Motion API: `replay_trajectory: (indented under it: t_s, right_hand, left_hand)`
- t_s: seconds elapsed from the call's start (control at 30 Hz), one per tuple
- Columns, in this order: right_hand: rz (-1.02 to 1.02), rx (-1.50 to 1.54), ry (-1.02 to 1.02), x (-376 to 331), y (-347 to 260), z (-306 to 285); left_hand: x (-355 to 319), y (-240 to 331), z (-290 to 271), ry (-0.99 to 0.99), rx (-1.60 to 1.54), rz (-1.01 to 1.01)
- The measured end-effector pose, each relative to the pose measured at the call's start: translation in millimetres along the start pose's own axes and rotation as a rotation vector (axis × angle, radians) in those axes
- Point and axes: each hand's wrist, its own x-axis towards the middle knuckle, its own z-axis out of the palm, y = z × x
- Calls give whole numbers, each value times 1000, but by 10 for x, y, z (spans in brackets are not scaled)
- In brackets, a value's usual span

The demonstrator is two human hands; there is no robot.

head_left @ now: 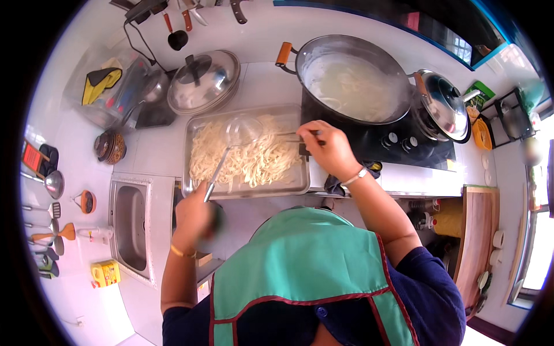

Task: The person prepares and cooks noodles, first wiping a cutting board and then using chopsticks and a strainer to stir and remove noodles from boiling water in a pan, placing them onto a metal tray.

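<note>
Pale flat noodles [254, 158] lie spread across a rectangular metal tray [304, 179] on the counter. My left hand [193, 216], partly blurred, is closed round the handle of a round wire skimmer [218, 174]. The skimmer's bowl is over the noodles toward the tray's far side. At the tray's right edge, my right hand [328, 149] grips a thin metal utensil [285, 138] with a dark handle. Its far end is over the noodles and its kind is unclear. Behind my right hand, a wide wok [398, 63] holds cloudy, steaming liquid with some noodles.
A lidded pot [443, 104] stands right of the wok on the black stove [369, 138]. Dark cloth [334, 184] hangs at the stove's front edge. Left of the wok is a domed metal lid [203, 83]. A sink [131, 228] and a brown jar [109, 146] are at left.
</note>
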Motion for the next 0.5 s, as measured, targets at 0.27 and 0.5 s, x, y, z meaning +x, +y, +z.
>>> replay_trajectory:
  t_s: [0.27,0.5]
  right_hand:
    - [184,294,516,98,-399,-1620]
    - [441,-169,407,528,516,-2267]
  left_hand:
    - [96,669,-473,84,-665,54]
    - [1619,1550,-410,143,-59,498]
